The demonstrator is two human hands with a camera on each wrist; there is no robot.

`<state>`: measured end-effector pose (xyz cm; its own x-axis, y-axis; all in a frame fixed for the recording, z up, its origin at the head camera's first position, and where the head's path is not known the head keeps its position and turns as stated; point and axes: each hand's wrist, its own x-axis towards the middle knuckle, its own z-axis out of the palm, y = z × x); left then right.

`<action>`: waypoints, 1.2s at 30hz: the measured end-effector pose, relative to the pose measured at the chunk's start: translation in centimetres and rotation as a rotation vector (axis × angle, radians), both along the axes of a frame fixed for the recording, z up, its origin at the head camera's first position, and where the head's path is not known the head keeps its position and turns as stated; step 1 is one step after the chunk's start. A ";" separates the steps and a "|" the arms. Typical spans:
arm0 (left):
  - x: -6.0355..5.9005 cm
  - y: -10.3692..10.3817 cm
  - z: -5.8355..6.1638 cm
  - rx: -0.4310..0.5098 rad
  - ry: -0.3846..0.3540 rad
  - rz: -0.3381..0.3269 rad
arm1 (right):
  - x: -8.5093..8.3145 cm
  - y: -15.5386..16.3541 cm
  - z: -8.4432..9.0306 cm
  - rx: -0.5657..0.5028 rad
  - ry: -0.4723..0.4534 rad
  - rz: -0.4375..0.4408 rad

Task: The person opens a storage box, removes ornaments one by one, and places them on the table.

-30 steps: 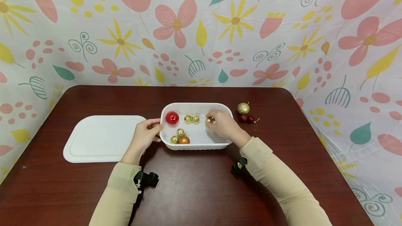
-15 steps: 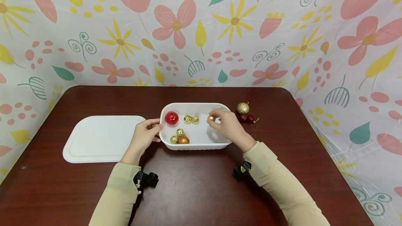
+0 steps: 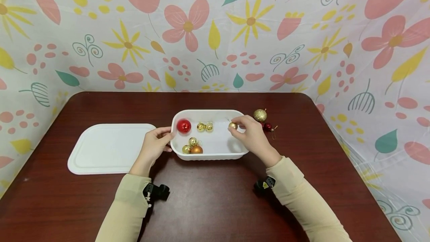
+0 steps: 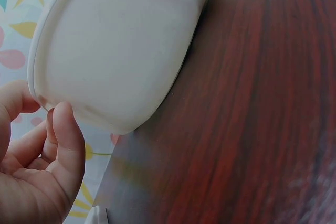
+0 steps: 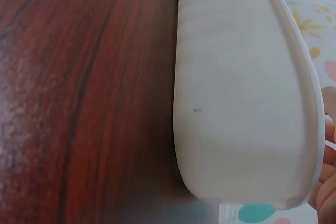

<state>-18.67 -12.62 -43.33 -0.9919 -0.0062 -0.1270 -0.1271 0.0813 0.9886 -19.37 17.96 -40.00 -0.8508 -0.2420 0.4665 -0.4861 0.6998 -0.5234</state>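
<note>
The right hand pinches a small gold ball over the right end of the white tub. The left hand grips the tub's left rim, thumb on top. The tub sits in the middle of the brown table. Inside it lie a red ball, two little gold balls by the back wall, and three more balls by the front wall. A glitter ball and dark red balls lie just right of the tub. A white lid lies near the table's left edge.

Setting: staged recording booth, not a home. Dark wood-grain table w/ floral-print cloth backdrop hung round three sides.
</note>
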 end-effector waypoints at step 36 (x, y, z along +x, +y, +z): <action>0.1 0.0 0.0 -0.004 -0.009 0.004 | 0.7 5.6 -2.3 -0.196 0.111 -0.241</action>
